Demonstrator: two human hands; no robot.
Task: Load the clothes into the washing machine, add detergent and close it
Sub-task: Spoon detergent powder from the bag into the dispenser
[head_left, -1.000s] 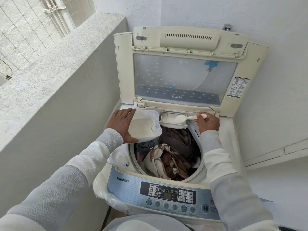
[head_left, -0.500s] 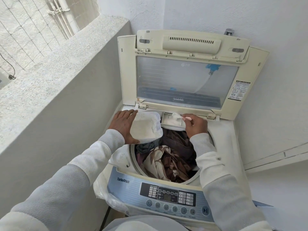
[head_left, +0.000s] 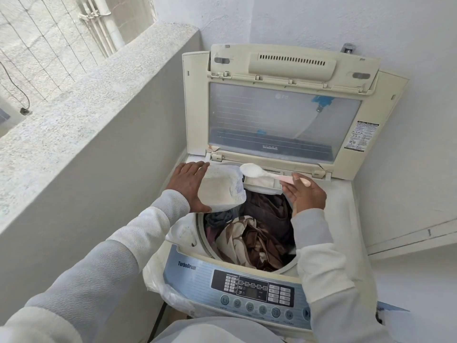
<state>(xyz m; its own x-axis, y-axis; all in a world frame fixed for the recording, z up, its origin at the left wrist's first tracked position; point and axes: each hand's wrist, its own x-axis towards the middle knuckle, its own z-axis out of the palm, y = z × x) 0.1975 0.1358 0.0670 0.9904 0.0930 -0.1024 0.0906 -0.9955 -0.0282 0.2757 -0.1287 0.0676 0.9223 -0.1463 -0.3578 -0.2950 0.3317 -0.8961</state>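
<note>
Although clothes sat loaded, left hand clasped the detergent pouch, right hand pinched a heaped scoop, lid stood open.

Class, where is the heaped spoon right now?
In the head view, the spoon is held by the right hand over the detergent drawer, just right of the powder bag.
</note>
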